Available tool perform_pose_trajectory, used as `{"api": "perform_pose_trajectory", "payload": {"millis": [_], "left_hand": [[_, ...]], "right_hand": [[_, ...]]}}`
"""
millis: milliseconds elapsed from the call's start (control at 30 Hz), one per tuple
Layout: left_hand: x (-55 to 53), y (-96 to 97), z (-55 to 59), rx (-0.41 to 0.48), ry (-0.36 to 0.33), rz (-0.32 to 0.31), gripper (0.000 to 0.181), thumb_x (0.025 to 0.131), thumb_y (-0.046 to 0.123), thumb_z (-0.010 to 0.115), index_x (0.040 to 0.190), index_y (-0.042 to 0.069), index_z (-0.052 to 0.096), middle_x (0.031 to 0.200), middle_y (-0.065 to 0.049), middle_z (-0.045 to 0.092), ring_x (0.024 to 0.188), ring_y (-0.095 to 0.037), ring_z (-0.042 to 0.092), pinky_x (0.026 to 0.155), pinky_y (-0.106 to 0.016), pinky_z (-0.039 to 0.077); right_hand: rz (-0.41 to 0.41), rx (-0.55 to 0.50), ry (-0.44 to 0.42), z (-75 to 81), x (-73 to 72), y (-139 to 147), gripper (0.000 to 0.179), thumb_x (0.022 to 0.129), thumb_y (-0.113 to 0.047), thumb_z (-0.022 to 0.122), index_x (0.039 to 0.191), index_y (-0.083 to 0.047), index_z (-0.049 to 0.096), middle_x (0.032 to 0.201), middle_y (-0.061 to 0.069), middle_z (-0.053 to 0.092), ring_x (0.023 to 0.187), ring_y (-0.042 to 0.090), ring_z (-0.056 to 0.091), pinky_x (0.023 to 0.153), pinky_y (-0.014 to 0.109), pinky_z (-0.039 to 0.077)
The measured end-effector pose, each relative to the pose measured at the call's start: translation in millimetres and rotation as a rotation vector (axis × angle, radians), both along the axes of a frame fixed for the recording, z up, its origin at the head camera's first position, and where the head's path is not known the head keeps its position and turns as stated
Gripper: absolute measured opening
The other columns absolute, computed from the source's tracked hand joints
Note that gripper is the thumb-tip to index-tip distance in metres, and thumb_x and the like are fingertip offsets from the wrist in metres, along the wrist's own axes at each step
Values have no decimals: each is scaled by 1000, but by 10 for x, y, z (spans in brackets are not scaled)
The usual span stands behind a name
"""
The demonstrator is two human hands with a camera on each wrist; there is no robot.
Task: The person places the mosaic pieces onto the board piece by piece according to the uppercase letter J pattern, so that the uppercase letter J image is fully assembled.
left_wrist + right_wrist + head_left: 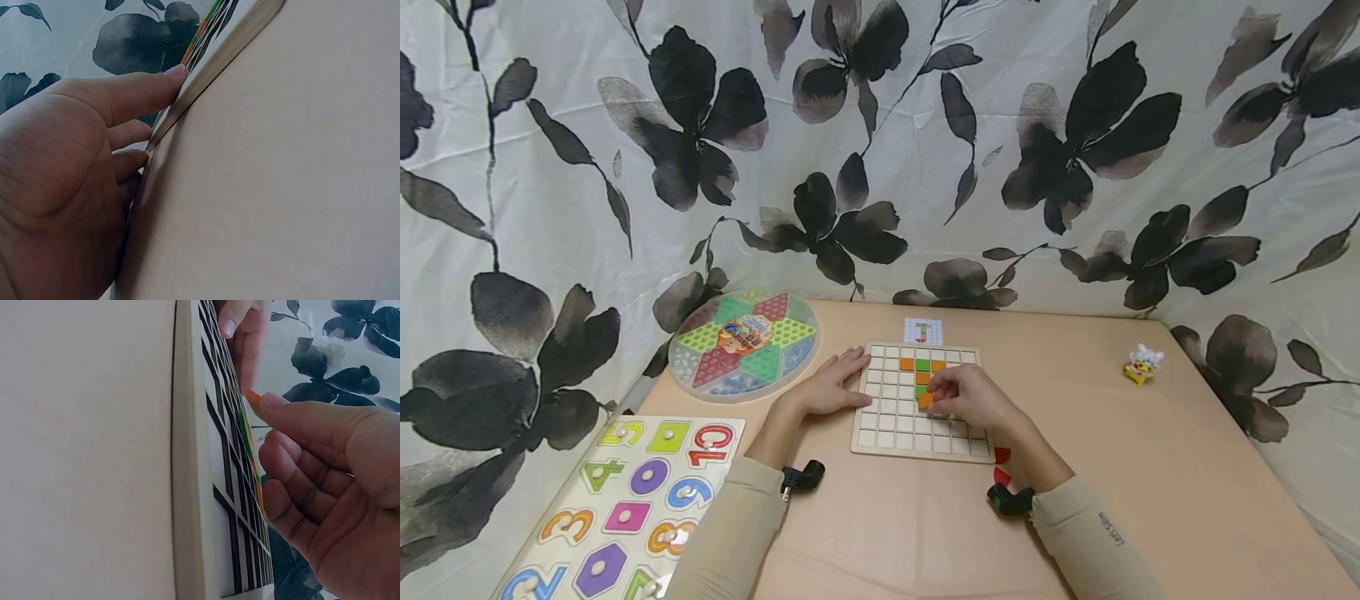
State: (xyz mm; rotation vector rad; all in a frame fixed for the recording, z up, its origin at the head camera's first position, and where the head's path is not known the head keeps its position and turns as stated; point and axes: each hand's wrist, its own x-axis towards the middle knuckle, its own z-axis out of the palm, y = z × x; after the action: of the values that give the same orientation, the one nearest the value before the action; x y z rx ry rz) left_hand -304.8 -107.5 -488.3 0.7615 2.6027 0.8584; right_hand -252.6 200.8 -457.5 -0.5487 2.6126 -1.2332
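Observation:
A pale grid board with white squares lies on the table. Orange and green square tiles form a T-like shape in its upper middle. My right hand pinches an orange tile between thumb and index finger, low over the bottom of that column. At the board's left side is my left hand, its fingers spread and fairly straight, with the thumb touching the edge. Just behind the board sits a small pattern card with a coloured T on a grid.
Red pieces lie by the board's near right corner, partly behind the right wrist. A round star-patterned game board stands at the back left, a number-and-shape puzzle at the front left. A small toy figure is far right.

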Motion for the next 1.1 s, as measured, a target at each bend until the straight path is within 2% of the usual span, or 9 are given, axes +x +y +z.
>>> {"api": "perform_pose_trajectory", "payload": {"millis": [333, 1100], "left_hand": [[24, 5, 18, 1, -12, 3, 90, 94, 48, 72, 165, 13, 29, 177, -5, 10, 164, -28, 4, 135, -46, 0], [17, 11, 14, 9, -16, 10, 90, 93, 48, 72, 166, 14, 29, 177, -6, 10, 164, -28, 3, 135, -46, 0]], "right_hand": [[41, 31, -4, -27, 12, -31, 21, 84, -12, 87, 99, -7, 74, 82, 0, 65, 79, 19, 59, 67, 21, 52], [30, 69, -7, -56, -4, -56, 19, 85, -13, 87, 98, -9, 74, 82, 0, 64, 79, 18, 58, 68, 23, 50]]}}
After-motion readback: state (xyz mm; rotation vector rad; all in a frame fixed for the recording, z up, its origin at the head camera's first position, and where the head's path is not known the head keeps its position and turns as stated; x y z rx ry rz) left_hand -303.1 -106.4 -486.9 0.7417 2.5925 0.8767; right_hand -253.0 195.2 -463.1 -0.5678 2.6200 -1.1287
